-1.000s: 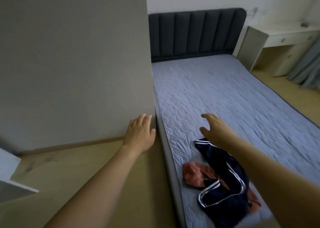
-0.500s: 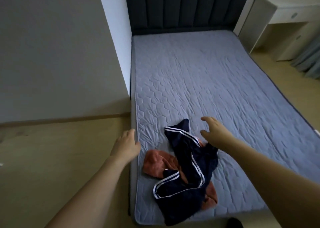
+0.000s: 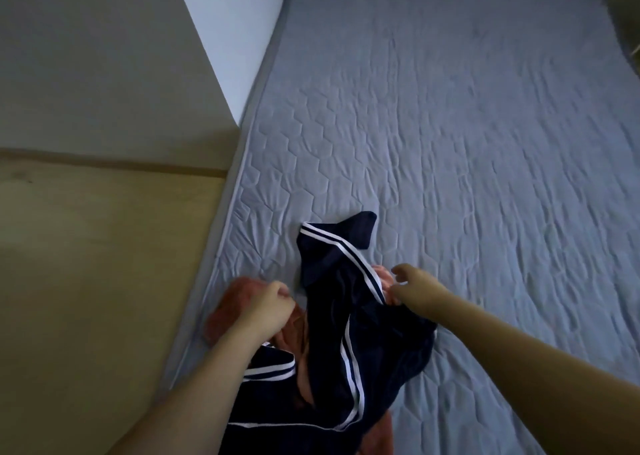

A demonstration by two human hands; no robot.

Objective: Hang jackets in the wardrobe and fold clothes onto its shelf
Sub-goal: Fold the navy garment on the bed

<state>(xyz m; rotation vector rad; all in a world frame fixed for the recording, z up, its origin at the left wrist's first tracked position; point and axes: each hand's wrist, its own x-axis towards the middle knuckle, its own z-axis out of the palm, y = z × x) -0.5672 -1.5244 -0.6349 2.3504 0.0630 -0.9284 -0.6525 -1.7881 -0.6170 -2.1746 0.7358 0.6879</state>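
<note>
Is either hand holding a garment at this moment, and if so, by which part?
Cannot be told for sure. The left hand is curled over the rust-orange garment; the right hand reaches the navy striped garment with fingers apart. No firm hold shows.

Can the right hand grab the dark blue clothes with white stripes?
Probably yes. The right hand hovers right at the navy garment, which lies on top of the pile, uncovered.

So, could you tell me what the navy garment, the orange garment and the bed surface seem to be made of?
The navy garment looks like smooth, slightly sheeny sportswear knit, probably synthetic, with white woven stripes; it drapes in soft folds. The orange garment looks matte and fuzzier, perhaps fleece or cotton, though blur leaves that open. The mattress cover is a matte quilted textile, stitched in hexagons and lightly wrinkled.
</note>
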